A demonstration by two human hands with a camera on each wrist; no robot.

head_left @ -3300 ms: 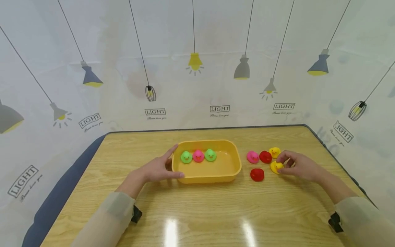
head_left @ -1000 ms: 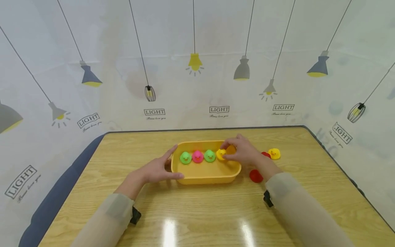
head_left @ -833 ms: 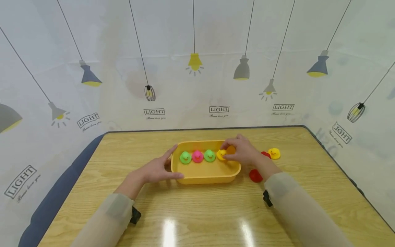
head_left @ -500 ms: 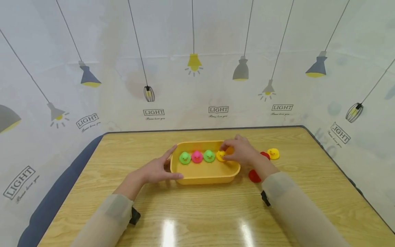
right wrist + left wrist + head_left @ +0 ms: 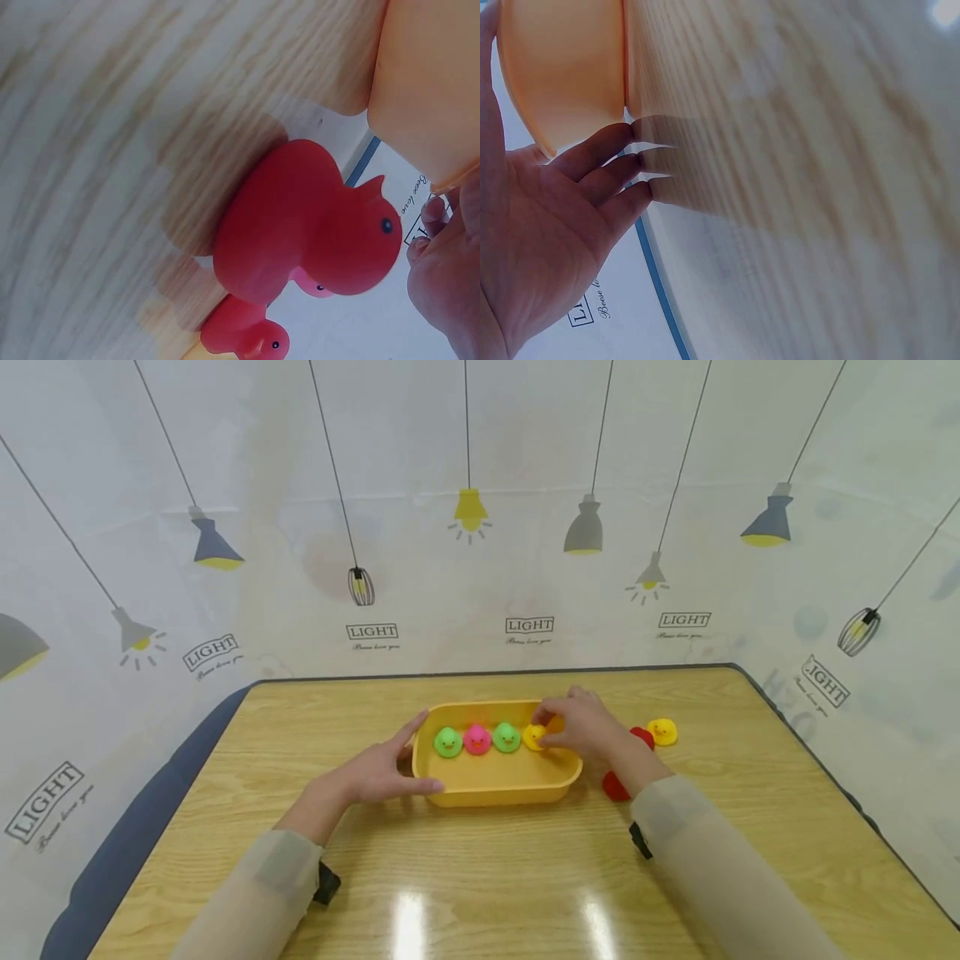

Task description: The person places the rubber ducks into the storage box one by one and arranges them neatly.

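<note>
My left hand holds the left end of a yellow plastic basin, thumb at the front rim and forefinger at the back. In the left wrist view, its other fingers stretch past the basin's end, close to the tabletop. My right hand reaches over the basin's right end and pinches a yellow rubber duck between thumb and fingers. Left of that duck, a green duck, a pink duck and another green duck stand in a row inside the basin.
Right of the basin, a red duck lies nearer me, with another red duck and a yellow duck farther back. A second pink duck shows in the right wrist view. The wooden table meets a lamp-printed cloth behind.
Since the oldest frame, my right hand has carried the yellow duck left from the table into the basin. Over the last second both hands have held nearly still; the view shifts slightly.
</note>
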